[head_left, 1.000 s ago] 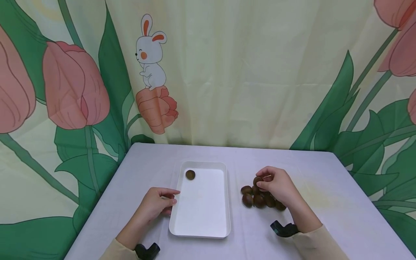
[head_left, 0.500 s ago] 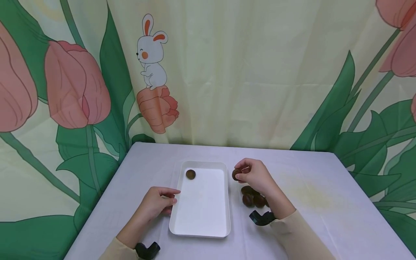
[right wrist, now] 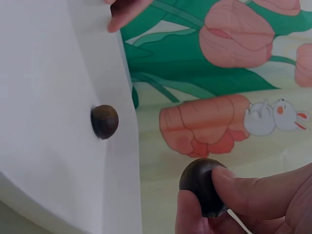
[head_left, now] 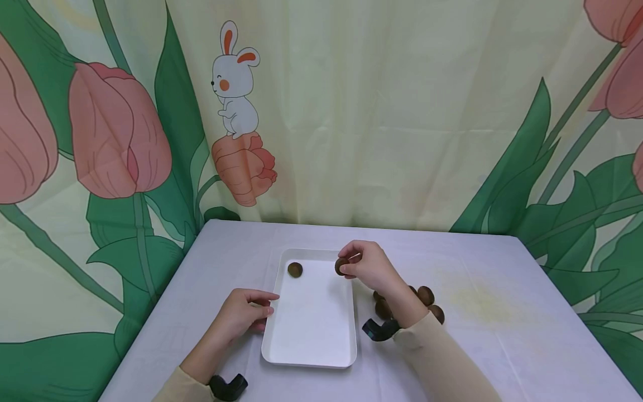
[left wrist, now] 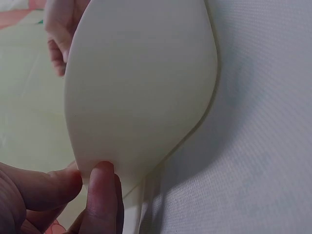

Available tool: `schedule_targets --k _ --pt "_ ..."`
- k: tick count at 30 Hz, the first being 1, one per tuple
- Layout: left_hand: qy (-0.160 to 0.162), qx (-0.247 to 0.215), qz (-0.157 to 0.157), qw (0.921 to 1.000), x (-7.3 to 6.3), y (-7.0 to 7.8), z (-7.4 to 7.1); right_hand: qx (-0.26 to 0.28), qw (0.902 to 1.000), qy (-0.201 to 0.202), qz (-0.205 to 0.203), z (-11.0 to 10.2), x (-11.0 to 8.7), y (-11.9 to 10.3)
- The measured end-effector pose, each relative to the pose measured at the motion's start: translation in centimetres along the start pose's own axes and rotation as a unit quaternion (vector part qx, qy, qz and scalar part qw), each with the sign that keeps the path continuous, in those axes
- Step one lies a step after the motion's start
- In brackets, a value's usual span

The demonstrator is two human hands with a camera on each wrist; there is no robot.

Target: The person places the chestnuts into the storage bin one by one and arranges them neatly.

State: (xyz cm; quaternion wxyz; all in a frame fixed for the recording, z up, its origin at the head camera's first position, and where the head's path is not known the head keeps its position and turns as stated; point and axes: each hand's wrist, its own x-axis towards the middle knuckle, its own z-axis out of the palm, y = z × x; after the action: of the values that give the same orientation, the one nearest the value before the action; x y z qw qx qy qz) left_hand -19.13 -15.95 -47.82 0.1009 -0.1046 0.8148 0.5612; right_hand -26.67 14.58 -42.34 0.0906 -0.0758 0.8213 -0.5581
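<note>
My right hand (head_left: 369, 268) pinches a brown chestnut (head_left: 341, 266) between thumb and fingers, over the far right corner of a white tray (head_left: 306, 329). In the right wrist view that dark, glossy chestnut (right wrist: 201, 185) shows close up. Another chestnut (head_left: 294, 270) lies inside the tray near its far left corner. My left hand (head_left: 243, 312) holds the tray's left edge, its fingertips (left wrist: 101, 178) against the outer wall in the left wrist view.
Several more chestnuts (head_left: 426, 295) lie in a group right of the tray, partly hidden by the right forearm. A white cloth covers the table (head_left: 482, 346). Behind its far edge hangs a curtain (head_left: 382, 139) printed with tulips and a rabbit.
My right hand has carried a chestnut from the group on the right leftward to over the tray's far right corner. The left hand and the tray have stayed put.
</note>
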Motion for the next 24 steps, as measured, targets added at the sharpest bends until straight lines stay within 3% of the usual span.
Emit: schedule_targets --k 24 --pt "0.001 0.007 -0.005 1.0 0.1 0.0 0.0 0.021 0.999 -0.039 -0.001 6.3 3.1 -0.9"
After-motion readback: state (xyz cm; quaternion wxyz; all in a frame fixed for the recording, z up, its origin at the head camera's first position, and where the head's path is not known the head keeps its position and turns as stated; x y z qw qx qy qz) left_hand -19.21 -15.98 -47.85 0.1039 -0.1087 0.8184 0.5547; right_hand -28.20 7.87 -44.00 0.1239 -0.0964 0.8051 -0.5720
